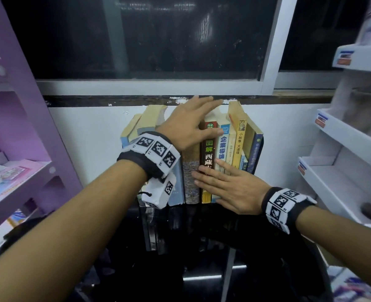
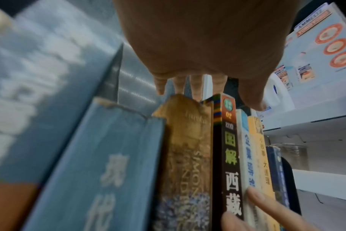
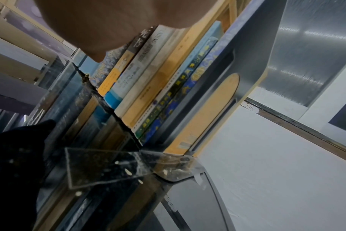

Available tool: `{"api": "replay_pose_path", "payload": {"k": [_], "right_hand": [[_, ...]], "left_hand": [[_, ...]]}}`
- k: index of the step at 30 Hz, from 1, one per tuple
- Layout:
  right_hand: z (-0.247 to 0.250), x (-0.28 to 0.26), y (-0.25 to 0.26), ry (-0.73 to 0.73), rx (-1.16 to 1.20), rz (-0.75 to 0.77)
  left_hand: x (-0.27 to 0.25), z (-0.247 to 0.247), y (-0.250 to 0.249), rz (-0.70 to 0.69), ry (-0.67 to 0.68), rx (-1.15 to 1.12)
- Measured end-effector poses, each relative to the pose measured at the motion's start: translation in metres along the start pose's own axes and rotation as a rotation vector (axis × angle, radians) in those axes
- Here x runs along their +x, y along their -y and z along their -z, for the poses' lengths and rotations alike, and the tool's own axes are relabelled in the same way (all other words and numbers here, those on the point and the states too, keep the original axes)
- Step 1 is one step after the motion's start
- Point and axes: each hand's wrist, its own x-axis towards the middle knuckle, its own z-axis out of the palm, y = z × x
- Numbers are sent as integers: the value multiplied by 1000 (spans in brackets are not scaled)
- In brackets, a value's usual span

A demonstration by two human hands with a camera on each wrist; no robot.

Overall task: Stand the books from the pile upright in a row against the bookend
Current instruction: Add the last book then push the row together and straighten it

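A row of books stands upright on the black glossy table [image 1: 202, 247], spines towards me. At its right end a dark blue book [image 1: 254, 153] meets the black bookend [image 1: 261, 158]. My left hand [image 1: 193, 123] lies flat over the tops of the middle books, fingers straight, thumb on the spine of the dark brown book [image 1: 208, 153]. My right hand [image 1: 226, 186] presses flat against the lower spines with straight fingers. The worn tan book [image 2: 188, 148] and the blue book [image 2: 109, 164] stand left of the brown one. The two leftmost books [image 1: 141, 125] tilt outwards at the top.
A purple shelf unit [image 1: 16, 105] with booklets stands close on the left. A white display rack [image 1: 343, 149] fills the right side. The white wall and a dark window [image 1: 158, 40] lie right behind the books. The bookend's base [image 3: 217, 101] sits near the table's corner.
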Motion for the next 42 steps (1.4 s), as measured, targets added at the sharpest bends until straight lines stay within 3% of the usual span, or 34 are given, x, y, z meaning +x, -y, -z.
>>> {"api": "replay_pose_path", "payload": {"k": [3, 19, 36, 42], "right_hand": [[-6, 0, -3, 3, -8, 13], [-26, 2, -12, -37, -57, 61], [-14, -33, -14, 4, 6, 32], [-22, -35, -24, 4, -6, 41]], "left_hand": [[7, -13, 0, 25, 58, -63], [15, -25, 10, -181, -73, -142], [30, 0, -21, -86, 11, -58], [40, -12, -36, -38, 144, 55]]}}
